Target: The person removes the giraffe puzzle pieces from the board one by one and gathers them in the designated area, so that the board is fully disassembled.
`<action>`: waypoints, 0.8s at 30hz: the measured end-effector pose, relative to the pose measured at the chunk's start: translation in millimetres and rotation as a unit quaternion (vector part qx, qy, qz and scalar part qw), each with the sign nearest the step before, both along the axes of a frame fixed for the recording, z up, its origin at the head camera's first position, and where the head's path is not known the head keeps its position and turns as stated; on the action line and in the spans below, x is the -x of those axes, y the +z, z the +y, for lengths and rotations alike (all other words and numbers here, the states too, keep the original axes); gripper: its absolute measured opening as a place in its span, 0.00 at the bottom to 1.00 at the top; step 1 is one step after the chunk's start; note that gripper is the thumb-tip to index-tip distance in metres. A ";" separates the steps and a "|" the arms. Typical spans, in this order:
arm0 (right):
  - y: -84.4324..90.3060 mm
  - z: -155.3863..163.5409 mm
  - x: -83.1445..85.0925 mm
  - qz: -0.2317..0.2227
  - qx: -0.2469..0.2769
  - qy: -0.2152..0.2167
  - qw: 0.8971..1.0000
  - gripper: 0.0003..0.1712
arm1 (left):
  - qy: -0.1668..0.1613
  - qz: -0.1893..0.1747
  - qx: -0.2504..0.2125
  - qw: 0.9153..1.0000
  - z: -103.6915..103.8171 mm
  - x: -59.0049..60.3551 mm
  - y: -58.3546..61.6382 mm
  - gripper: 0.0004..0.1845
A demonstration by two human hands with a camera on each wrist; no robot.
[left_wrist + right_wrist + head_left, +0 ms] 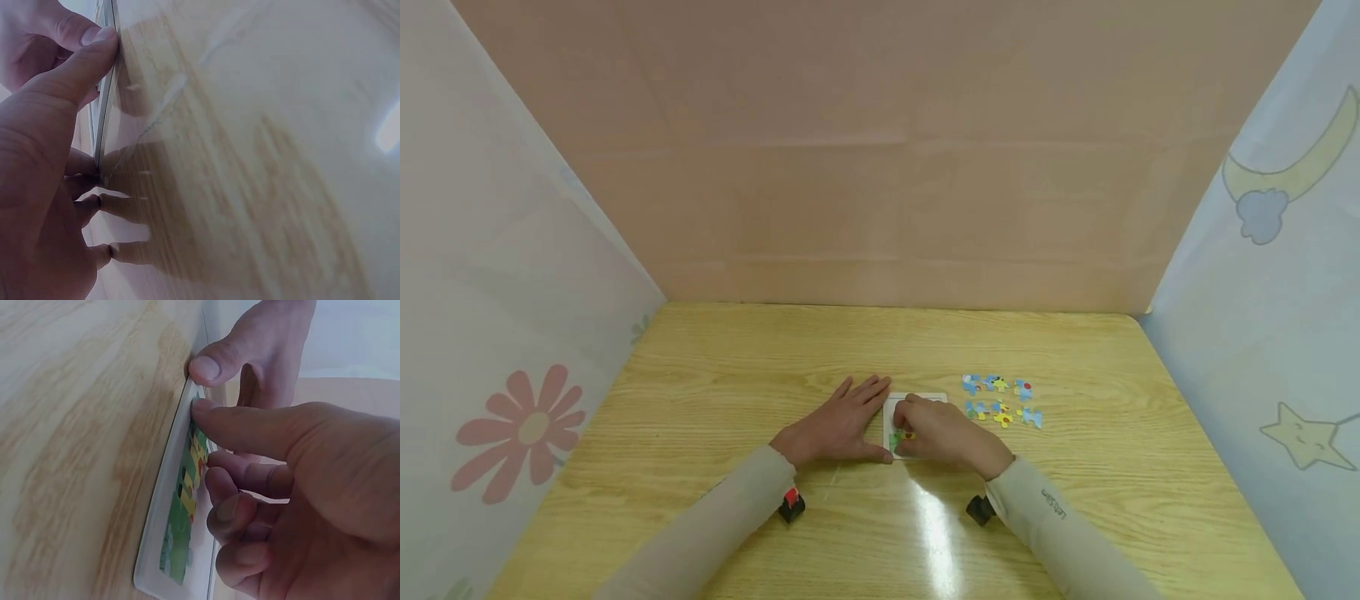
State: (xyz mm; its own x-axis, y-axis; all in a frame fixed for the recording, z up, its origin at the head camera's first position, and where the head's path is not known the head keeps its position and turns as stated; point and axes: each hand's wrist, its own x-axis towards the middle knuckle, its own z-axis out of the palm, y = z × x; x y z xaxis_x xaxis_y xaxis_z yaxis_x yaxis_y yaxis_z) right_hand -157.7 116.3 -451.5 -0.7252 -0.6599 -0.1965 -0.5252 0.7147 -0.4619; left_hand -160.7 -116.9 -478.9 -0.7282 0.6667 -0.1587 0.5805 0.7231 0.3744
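Observation:
A small white-framed puzzle board point(886, 412) lies on the table between both hands. My left hand point(844, 427) rests flat at its left side, fingers spread, with the thumb against the near corner. My right hand point(942, 429) reaches over the board, fingers curled. In the right wrist view, its thumb and index finger pinch a puzzle piece at the left end of the near row, the piece mostly hidden under them. Green, yellow and red joined pieces point(179, 528) fill that row along the board's near edge.
Several loose jigsaw pieces point(1003, 417), blue, yellow and red, lie in two rows right of the board on the wooden table point(737, 367). A pinkish-brown panel point(880, 208) stands behind, with printed walls at both sides.

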 end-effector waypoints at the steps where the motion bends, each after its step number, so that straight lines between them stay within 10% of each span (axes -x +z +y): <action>1: -0.2 0.3 0.2 -0.005 0.002 -0.002 1.000 0.14 | 0.001 -0.001 -0.001 1.000 -0.1 -0.1 -0.3 0.61; 24: -5.4 3.5 0.3 -0.050 0.081 -0.022 0.995 0.11 | 0.001 0.015 -0.003 1.000 -1.5 0.1 -6.0 0.61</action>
State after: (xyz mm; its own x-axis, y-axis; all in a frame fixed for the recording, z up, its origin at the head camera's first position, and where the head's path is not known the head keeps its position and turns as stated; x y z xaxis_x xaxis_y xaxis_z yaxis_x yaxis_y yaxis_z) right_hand -158.0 119.9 -456.9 -0.7365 -0.6566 -0.1626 -0.4404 0.6479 -0.6215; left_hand -160.7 -118.4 -484.9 -0.7336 0.6665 -0.1324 0.5905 0.7217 0.3612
